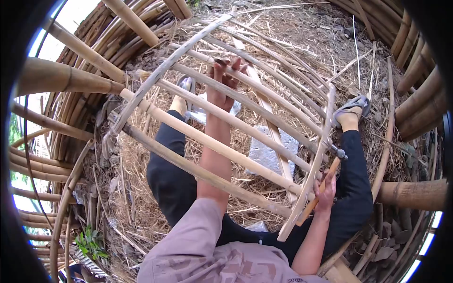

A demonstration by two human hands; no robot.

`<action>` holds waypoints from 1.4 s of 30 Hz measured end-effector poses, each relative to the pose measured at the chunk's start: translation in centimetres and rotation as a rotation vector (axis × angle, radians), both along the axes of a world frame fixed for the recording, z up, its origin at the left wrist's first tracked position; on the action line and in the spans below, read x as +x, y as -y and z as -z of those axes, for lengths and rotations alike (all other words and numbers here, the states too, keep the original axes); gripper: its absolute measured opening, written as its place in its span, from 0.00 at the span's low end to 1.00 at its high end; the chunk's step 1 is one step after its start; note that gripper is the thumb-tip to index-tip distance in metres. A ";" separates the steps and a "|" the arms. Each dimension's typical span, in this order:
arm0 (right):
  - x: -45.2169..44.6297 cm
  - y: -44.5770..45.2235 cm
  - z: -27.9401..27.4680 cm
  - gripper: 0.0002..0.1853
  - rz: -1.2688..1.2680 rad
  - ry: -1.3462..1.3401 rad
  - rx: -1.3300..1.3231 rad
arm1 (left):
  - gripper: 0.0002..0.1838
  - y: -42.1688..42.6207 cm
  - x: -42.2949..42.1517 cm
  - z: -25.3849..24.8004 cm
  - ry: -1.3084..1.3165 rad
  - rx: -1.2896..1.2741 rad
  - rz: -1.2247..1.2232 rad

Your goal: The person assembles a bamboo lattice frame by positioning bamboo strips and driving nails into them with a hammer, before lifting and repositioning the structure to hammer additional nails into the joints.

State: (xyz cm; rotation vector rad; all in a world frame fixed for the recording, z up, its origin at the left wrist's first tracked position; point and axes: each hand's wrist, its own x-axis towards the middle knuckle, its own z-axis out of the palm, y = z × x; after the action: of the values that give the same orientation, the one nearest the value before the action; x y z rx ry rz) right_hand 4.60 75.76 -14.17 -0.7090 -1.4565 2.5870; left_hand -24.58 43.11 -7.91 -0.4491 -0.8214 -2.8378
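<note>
Several tan and greyish slats (245, 162) span two rails (159, 75).

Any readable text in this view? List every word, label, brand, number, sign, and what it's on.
No text is legible.
Shirt, bottom edge of view: small script-like marking, too small and blurred to read.
Shirt front: blocky darker print; can't tell if it's lettering.
Hammer, slatted frame: no text visible.

The earthen ground (314, 26) bears scattered straw (134, 181), a pale flat block (261, 153) and crumpled clear plastic (198, 116).
</note>
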 end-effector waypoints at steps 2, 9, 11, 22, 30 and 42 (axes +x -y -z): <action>-0.1 0.7 -1.6 0.24 0.022 -0.050 -0.067 | 0.10 -1.0 -0.2 1.9 0.031 0.068 0.047; -0.6 0.5 -2.1 0.25 0.016 -0.046 -0.008 | 0.10 -3.4 -0.6 6.8 0.119 0.130 0.147; -0.5 0.7 -1.9 0.23 0.019 0.003 0.067 | 0.11 -3.8 -0.5 7.8 0.137 0.163 0.168; -6.1 0.3 1.7 0.25 0.109 0.065 0.201 | 0.32 -4.3 -3.4 15.8 0.340 -0.205 0.141; -10.2 -0.9 6.2 0.24 0.141 0.041 0.246 | 0.36 -1.4 -7.6 21.2 0.248 -1.210 -0.315; -9.5 -1.4 9.9 0.25 0.127 0.096 0.249 | 0.29 2.6 -4.5 27.1 -0.374 -1.981 -0.765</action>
State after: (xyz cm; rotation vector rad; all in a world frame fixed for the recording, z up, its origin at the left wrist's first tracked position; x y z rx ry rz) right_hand -4.91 77.19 -24.11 -0.8686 -1.6639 2.2550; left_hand -29.05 40.46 -35.02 -0.5215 -2.5316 -0.4869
